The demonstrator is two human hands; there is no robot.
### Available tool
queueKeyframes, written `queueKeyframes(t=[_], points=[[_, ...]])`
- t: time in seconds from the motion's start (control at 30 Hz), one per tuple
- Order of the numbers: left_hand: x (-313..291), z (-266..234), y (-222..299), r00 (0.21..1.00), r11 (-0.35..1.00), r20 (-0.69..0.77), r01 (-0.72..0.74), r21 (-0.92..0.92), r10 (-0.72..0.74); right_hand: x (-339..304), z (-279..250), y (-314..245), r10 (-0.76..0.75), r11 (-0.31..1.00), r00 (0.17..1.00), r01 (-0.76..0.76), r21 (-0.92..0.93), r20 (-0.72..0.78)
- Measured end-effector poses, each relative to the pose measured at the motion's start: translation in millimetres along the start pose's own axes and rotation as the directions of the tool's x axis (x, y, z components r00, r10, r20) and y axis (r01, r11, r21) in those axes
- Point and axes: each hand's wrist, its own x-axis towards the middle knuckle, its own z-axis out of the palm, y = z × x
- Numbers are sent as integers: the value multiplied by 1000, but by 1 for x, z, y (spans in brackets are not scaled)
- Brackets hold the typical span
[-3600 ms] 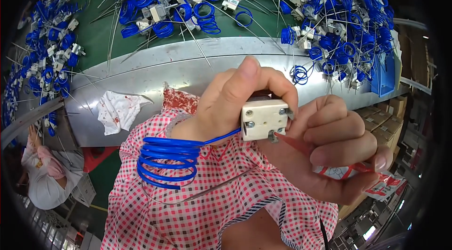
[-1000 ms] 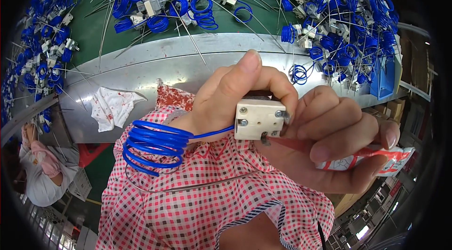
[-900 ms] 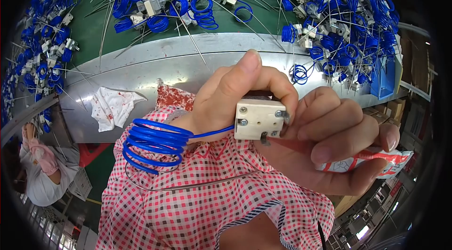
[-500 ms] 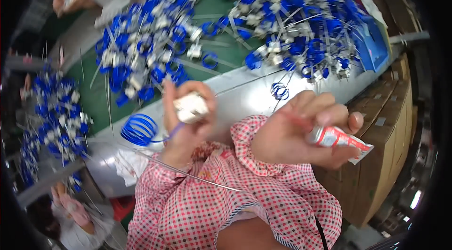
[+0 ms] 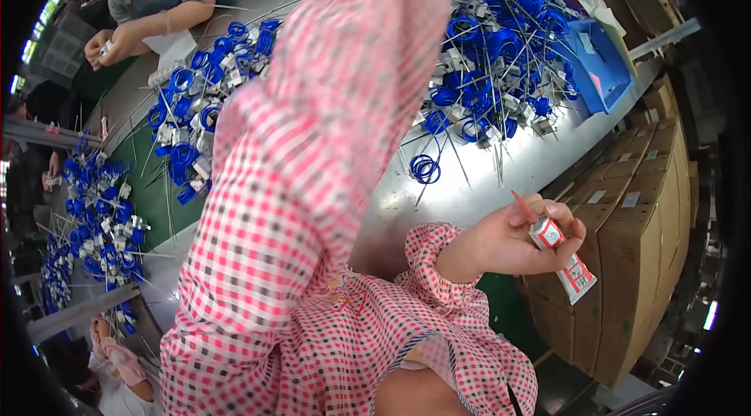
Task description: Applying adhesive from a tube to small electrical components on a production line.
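Observation:
My right hand (image 5: 528, 237) is closed round a small red-and-white squeeze tube (image 5: 580, 275) with a pointed red nozzle (image 5: 522, 205). The tube's flat end sticks out below the fingers. My left arm, in a pink checked sleeve (image 5: 336, 103), reaches far across the table. Only a sliver of skin shows at the top edge beyond its cuff, so the left hand's fingers are hidden. The cuff is beside a large heap of white blocks with blue coils and thin metal rods (image 5: 501, 56). One blue coil (image 5: 425, 169) lies apart on the metal tabletop (image 5: 407, 205).
More coiled parts lie in a pile (image 5: 184, 118) behind my sleeve and another (image 5: 98, 205) at far left. A blue bin (image 5: 602, 72) stands at the table's right end, near cardboard boxes (image 5: 626, 259). Across the table a co-worker's hands (image 5: 117, 48) hold a small part.
My left hand, which held a white block with a blue coil and metal rod, has swung forward to the top edge. The right hand keeps the tube, now turned more upright.

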Motion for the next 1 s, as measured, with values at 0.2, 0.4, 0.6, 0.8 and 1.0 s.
queueKeyframes(t=[0.2,0.4,0.6,0.8,1.0], points=[[-9,-24,41,803,579,527,-298,759,-277,17,-13,-1,-47,999,996,47,10,70],[-63,-208,94,480,621,683,-311,719,-551,-4,3,1,34,996,981,-18,-83,191],[-214,-235,120,246,560,519,141,817,-819,-31,14,7,123,992,954,-112,-54,273],[-319,-198,58,497,468,508,-214,857,-704,-65,34,-2,135,991,942,-122,-62,308],[-316,-214,48,573,530,511,-151,834,-641,-68,31,-6,60,995,942,-30,-96,330]])
